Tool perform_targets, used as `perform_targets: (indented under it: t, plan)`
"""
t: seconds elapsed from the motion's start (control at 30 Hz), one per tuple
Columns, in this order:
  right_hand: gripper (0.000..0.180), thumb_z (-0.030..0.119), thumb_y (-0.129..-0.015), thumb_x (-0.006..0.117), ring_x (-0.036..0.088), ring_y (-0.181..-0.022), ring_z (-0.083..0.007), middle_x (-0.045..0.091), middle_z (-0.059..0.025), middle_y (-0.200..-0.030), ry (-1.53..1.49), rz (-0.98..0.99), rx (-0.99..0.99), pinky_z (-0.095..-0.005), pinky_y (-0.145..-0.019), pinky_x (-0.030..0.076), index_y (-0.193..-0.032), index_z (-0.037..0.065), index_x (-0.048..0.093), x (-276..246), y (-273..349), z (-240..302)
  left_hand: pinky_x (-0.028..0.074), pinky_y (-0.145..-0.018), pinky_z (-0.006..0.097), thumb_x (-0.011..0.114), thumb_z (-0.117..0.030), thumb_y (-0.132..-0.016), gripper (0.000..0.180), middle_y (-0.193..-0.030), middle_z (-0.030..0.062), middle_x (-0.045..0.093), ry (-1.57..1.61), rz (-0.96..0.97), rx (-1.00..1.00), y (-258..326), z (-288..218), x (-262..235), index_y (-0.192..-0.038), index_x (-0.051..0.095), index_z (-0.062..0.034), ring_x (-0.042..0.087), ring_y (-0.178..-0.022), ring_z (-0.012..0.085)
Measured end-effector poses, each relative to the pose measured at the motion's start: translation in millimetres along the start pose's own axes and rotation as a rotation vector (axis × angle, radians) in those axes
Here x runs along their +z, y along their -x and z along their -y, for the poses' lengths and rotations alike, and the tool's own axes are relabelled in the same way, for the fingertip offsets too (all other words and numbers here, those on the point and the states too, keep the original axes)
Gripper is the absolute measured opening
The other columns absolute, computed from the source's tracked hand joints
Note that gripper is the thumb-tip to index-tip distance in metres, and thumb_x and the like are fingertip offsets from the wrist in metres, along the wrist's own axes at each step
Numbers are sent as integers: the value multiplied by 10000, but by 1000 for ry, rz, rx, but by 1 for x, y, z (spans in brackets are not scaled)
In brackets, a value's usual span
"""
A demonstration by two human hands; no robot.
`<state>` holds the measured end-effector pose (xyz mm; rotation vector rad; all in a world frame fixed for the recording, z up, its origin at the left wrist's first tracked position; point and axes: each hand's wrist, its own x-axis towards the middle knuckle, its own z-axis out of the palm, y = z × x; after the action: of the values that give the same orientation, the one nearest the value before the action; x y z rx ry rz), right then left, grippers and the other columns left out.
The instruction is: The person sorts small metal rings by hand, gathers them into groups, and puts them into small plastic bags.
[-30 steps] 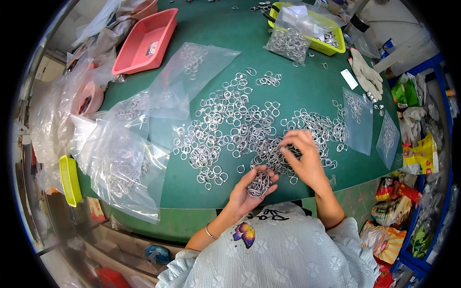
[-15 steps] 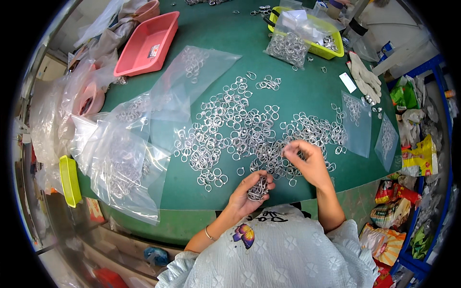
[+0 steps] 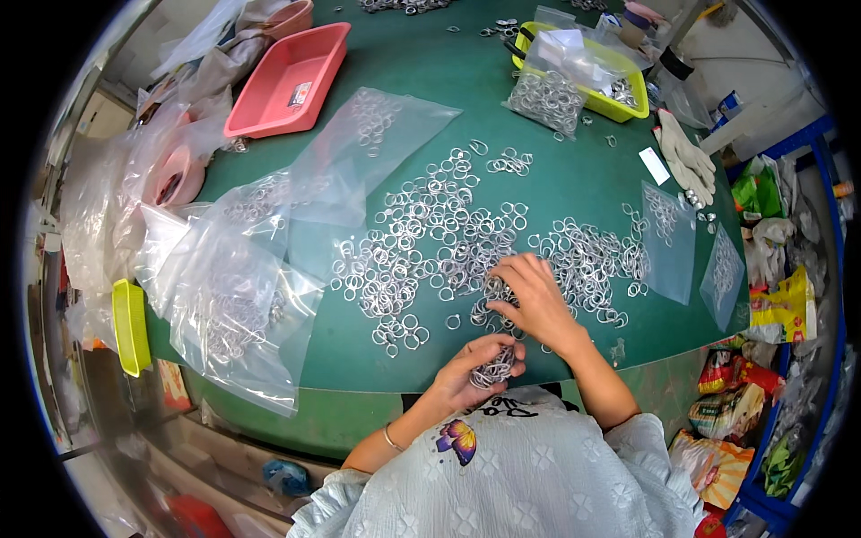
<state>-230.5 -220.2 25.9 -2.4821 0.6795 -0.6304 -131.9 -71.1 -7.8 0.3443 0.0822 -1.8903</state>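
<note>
A clump of small silver metal rings (image 3: 492, 368) fills my left hand (image 3: 465, 366), its fingers closed round them near the table's front edge. My right hand (image 3: 538, 296) curls over the near side of the loose ring pile (image 3: 475, 235), just beyond the left hand. Rings show between its thumb and fingertips; the palm side is hidden. More rings (image 3: 587, 255) spread to the right of that hand. A few rings (image 3: 402, 332) lie apart at the pile's near left.
Clear plastic bags with rings (image 3: 238, 314) cover the left of the green table (image 3: 421, 117). A pink tray (image 3: 291, 85) stands far left, a yellow-green basket (image 3: 619, 106) far right. Flat bags (image 3: 665, 242) and gloves (image 3: 686, 157) lie at the right; a shelf of packages (image 3: 726, 408) stands beyond.
My right hand has moved left and its fingers now curve over the rings, palm down. My left hand, with its rings, has shifted slightly right and nearer to me. The view has tilted a little.
</note>
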Motion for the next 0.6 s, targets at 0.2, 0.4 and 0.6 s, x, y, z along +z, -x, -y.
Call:
perform_targets:
  t: [0.2,0.4,0.6]
  plan:
    - [115,-6,-746,639,557,-691,-253,569,-94,-719,-202,-110,208,-355,-675,447,-854,8,603,-12,5,-17,472,-512,241,598,-209,-880,231,-1026,125,522,8,-63,0,2,-4,7,-1074,588,-85,525,-864,231]
    - [154,-14,-802,607,565,-685,-200,606,-101,-798,-195,-133,379,-289,-654,461,-953,-9,642,-32,10,-19,501,-538,245,569,-192,-906,221,-1023,106,558,97,50,3,0,-3,3,-1082,580,-59,567,-910,216]
    - [121,-10,-811,608,551,-701,-145,620,-73,-807,-313,-71,383,-276,-629,431,-919,-3,661,-43,13,-11,544,-643,289,556,-232,-914,268,-1123,135,553,92,75,22,0,-3,-5,-1119,564,-60,574,-980,244]
